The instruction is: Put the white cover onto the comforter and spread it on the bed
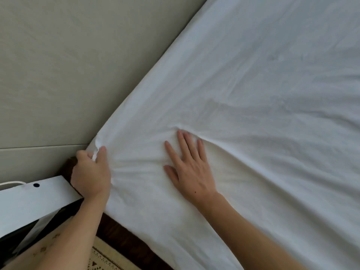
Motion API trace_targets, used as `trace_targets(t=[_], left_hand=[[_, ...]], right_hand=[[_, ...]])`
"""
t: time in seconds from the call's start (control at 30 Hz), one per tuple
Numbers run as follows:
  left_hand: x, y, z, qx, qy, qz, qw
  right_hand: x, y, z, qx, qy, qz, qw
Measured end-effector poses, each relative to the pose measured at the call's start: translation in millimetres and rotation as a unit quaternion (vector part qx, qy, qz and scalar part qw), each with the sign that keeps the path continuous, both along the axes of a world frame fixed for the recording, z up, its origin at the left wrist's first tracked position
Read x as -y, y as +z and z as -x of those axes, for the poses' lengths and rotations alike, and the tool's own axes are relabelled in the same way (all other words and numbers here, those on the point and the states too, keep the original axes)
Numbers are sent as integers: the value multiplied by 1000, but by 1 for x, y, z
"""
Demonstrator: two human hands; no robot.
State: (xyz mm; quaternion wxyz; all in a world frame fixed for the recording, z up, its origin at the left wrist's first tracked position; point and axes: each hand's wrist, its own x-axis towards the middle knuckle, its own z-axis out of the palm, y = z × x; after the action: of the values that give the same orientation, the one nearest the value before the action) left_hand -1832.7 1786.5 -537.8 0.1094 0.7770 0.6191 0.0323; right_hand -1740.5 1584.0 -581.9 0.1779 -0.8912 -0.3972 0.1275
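Head view, left to right. Far left, by the bed's near corner: white panel (35,199) with one dark round dot, a pale cord looping behind its upper edge; no readable writing or brand anywhere. Below it, patterned beige rug (105,258) on the floor, with a strip of dark wooden bed frame (124,234) running along the bed's near edge. Above, filling the upper left: plain grey-green padded headboard (58,65) with a horizontal seam, meeting the bed along its long diagonal edge.

Left hand (91,172) at the bed's corner, thumb and fingers curled, pinching a bunched tuft of white cover (253,94) right at the corner tip; tight creases fanning out from that grip toward the middle. Panel and frame corner crowding that wrist, touching or nearly so.

Right hand (189,168) further in from the corner, palm down, fingers spread and straight, pressing flat on the fabric; a small ridge pushed up just past the fingertips.

Cover lying across the whole bed surface to the right edge of view, white, softly wrinkled, faint yellowish tint near the hands.
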Motion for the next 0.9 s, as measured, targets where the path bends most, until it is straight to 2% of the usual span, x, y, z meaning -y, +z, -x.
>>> trace_targets(t=[0.1,0.2,0.23,0.3,0.37,0.4,0.43,0.47,0.5,0.53,0.6,0.67,0.73,0.83,0.9], left_hand=[[8,-7,-9,-56,-108,-66,990],[32,-3,-35,33,-292,-135,946],[47,-1,-49,73,-347,-141,925],[79,0,-82,118,-439,-115,883],[103,-11,-102,93,-524,-76,843],[106,-22,-102,60,-539,-58,838],[102,-34,-95,21,-517,-38,855],[94,-43,-80,-14,-452,-17,892],[84,-50,-61,-44,-367,1,929],[74,-54,-43,-71,-302,8,951],[68,-51,-17,-112,-272,1,956],[75,-45,-14,-127,-268,11,955],[86,-41,-25,-131,-213,35,968],[108,-34,-42,-83,-129,95,984],[137,-20,-48,-38,-114,131,984]], right_hand=[[5,-5,2,1,41,25,999],[5,4,-6,-12,43,-68,997],[8,10,-11,-9,-1,-118,993],[22,17,-29,38,-166,-161,972],[47,11,-54,78,-334,-104,933],[58,4,-62,69,-382,-50,920],[65,-3,-63,45,-380,8,924],[69,-10,-55,23,-332,46,942],[69,-15,-39,3,-254,61,965],[66,-19,-23,-9,-175,62,983],[57,-17,5,-40,-69,54,995],[55,-6,19,-86,-20,76,993],[61,7,28,-138,23,84,987],[88,30,42,-202,52,63,976],[116,47,51,-242,33,33,969]])
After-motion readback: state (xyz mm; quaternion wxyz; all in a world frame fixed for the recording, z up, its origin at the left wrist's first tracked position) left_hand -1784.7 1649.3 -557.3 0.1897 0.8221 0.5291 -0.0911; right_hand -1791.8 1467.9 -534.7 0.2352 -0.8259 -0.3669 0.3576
